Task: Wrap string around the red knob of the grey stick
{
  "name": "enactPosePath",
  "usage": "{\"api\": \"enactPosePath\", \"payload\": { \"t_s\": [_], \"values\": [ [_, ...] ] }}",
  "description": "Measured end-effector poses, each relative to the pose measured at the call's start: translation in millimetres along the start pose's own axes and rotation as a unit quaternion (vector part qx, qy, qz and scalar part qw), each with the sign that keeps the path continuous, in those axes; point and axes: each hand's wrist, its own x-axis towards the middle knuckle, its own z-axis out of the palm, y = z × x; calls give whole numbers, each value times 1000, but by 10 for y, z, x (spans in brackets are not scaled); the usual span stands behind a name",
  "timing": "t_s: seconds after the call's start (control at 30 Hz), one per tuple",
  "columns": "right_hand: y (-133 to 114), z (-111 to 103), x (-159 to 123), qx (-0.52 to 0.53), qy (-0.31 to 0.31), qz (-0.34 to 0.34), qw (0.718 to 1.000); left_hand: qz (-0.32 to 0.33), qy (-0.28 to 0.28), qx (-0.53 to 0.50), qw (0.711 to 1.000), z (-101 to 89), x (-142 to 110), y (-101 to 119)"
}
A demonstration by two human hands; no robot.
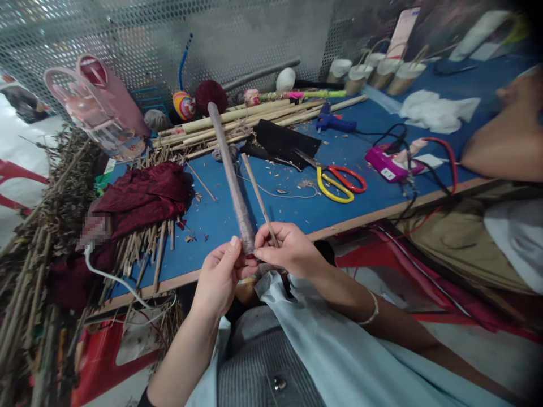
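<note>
A long stick wrapped in grey yarn (232, 178) slants away from me over the table, its near end between my hands. My left hand (223, 271) is closed on that near end, thumb on top. My right hand (288, 247) pinches the same end with its fingertips and also holds a thin bare wooden stick (257, 192) that points up and away. A loose strand of yarn (288, 195) lies on the table beyond the thin stick. The undersides of my fingers are hidden.
Scissors (339, 183), a blue glue gun (335, 121) and black cloth (284, 144) lie on the blue table (203, 209). Dark red cloth (144, 198) covers sticks at left. Behind are a pink tumbler (112, 93) and paper cups (358, 79). Another person's arm (504, 130) rests at right.
</note>
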Motion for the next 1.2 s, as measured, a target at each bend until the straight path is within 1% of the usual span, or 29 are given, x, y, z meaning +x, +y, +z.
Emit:
{"api": "enactPosePath", "payload": {
  "t_s": [0.13, 0.2, 0.3, 0.43, 0.5, 0.6, 0.67, 0.83, 1.03, 1.2],
  "values": [
    [-36, 4, 10, -47, -6, -3, 999, 3, -53, 59, 997, -29, -9, 44],
    [-47, 11, 10, -64, -9, -2, 998, 1, -59, 79, 995, -32, -8, 49],
    [-52, 25, 6, -61, -12, -3, 998, -10, -32, 76, 997, -15, -7, 51],
    [-33, 19, 1, -17, -34, -10, 999, -18, 8, 29, 999, -7, -24, 66],
    [-5, -4, 2, 19, -58, -7, 998, -19, 14, 2, 1000, -23, -38, 79],
    [39, -41, 8, 74, -88, 15, 993, -25, 7, -27, 999, -49, -47, 89],
    [54, -52, 14, 80, -82, 17, 993, -30, -3, -35, 999, -55, -41, 86],
    [53, -45, 48, 19, -56, -13, 998, -27, -1, -33, 999, -36, 5, 65],
    [94, -53, 109, 49, -52, -15, 997, -34, -34, -30, 998, -36, 25, 39],
    [92, -63, 94, 55, -54, -8, 997, -47, -53, -45, 997, -67, 15, 49]
  ]
}}
